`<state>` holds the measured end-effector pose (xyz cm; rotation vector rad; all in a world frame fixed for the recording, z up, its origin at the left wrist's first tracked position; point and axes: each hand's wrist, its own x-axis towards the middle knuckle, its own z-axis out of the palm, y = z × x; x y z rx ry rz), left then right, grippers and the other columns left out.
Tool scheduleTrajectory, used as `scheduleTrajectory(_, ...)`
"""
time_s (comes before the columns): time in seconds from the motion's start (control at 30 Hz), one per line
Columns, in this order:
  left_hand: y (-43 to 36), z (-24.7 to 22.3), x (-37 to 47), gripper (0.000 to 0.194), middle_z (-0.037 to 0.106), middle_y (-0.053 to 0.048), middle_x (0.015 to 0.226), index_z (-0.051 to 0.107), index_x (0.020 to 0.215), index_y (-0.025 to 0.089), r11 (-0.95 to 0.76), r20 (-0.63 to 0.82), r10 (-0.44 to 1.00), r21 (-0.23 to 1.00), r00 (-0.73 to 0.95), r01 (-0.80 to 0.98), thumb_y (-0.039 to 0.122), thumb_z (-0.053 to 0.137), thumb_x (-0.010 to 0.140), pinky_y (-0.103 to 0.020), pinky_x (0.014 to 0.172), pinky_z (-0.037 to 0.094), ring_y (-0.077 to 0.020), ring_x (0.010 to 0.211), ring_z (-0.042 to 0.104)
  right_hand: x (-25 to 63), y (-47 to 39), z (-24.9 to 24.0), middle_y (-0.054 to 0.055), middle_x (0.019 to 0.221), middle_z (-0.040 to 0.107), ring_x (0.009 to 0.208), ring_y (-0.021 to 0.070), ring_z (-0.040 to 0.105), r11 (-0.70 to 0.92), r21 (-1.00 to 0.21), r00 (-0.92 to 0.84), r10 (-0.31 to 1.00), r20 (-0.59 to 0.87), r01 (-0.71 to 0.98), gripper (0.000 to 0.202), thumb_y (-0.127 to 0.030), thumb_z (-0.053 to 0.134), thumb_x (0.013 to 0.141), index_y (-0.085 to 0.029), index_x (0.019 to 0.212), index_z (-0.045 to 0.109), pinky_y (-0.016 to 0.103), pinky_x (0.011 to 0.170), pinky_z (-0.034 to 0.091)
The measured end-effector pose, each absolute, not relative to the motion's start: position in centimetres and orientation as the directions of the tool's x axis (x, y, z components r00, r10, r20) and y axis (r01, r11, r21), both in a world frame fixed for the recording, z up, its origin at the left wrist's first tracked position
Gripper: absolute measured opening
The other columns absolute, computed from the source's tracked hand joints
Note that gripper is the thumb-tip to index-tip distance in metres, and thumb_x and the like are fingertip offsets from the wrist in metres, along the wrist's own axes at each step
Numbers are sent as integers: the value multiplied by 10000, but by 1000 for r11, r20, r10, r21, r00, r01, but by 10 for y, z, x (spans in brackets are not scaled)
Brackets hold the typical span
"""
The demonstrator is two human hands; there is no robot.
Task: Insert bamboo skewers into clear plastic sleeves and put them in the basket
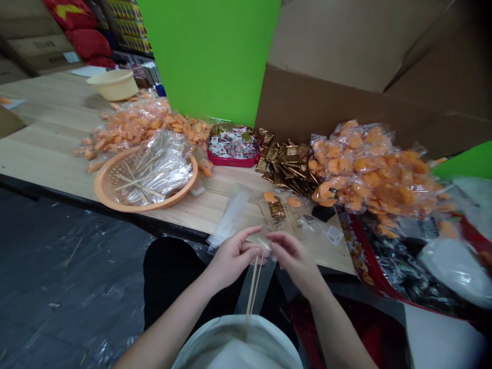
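In the head view, my left hand (238,254) pinches a long clear plastic bag (263,293) near its top, above my lap. Two or so thin wooden sticks (252,294) run down from these fingers along the bag. My right hand (292,258) is opposite, its fingers curled in at the bag's upper end; the fingertips are slightly blurred. Just beyond my hands, on the table edge, are loose wooden sticks (294,220), a gold packet (277,209) and flat orange pieces (270,197). A stack of clear plastic bags (232,212) lies to their left.
An orange basket (100,192) holds filled clear bags with sticks. A red tray (235,162) contains small printed packets. Gold packets (288,164) and bagged orange pieces (369,164) are heaped right; another orange pile (130,120) lies left. A green panel (211,56) and cardboard (326,97) stand behind.
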<state>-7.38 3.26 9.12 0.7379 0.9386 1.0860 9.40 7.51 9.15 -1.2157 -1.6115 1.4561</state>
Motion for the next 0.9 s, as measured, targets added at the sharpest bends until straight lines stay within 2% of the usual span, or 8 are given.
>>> scheduleTrajectory(0.13,11,65,-65,634,643,-7,756,381,1304,205,322,-266,937,908,227,-266,273,651,735,-331,766,491,-154,752,637,87,72,89,-7,558,517,470,108,465,-88,-946,-234,958,-167,313,271,-433,562,784,-172,798,635,209,403,375)
scheduleTrajectory(0.2,2,52,-72,480,625,-13,672,508,1194,166,416,-357,885,895,299,-161,324,614,754,-302,651,501,-152,638,629,90,73,81,1,564,550,493,130,507,-146,-946,-183,962,-204,288,317,-464,552,780,-170,864,635,230,430,412)
scheduleTrajectory(0.27,3,52,-98,339,617,-32,644,603,1036,134,420,-410,893,907,188,-18,371,498,818,-285,566,490,-146,551,604,97,75,67,40,687,629,603,169,581,-159,-936,-175,959,-222,313,362,-475,557,766,-170,947,632,263,505,463)
scheduleTrajectory(0.37,28,86,-174,277,655,-66,808,624,975,150,236,-137,961,856,-239,461,272,405,859,-321,691,485,-165,679,613,111,75,41,70,801,671,698,205,623,-161,-888,-225,934,-278,430,370,-464,554,753,-171,964,634,298,562,483)
scheduleTrajectory(0.47,71,130,-253,267,624,-96,1061,604,1032,144,239,227,896,480,-383,844,212,427,845,-424,889,408,-260,1010,559,133,75,22,63,777,677,696,217,629,-126,-797,-232,919,-317,590,304,-441,530,758,-180,859,649,306,569,470)
scheduleTrajectory(0.6,108,132,-267,469,477,-170,1266,406,1265,47,116,454,864,246,-220,962,242,474,843,-500,987,307,-316,1197,401,161,93,12,65,776,671,743,227,621,-115,-606,-15,979,-205,787,244,-368,479,782,-186,834,632,326,659,448)
scheduleTrajectory(0.73,94,55,-187,330,565,-91,1207,536,1159,174,-184,260,960,297,106,937,201,467,838,-391,994,358,-229,1153,481,164,132,1,99,801,658,777,236,601,-174,-547,86,979,-183,819,225,-336,482,769,-168,803,627,329,682,419)
scheduleTrajectory(0.9,76,-29,-117,359,451,-119,1355,509,1217,198,-97,136,989,346,53,933,239,408,875,-506,1051,225,-275,1292,336,153,165,-17,99,711,649,722,213,586,-226,-547,85,959,-271,806,161,-284,556,705,-149,679,639,295,633,398)
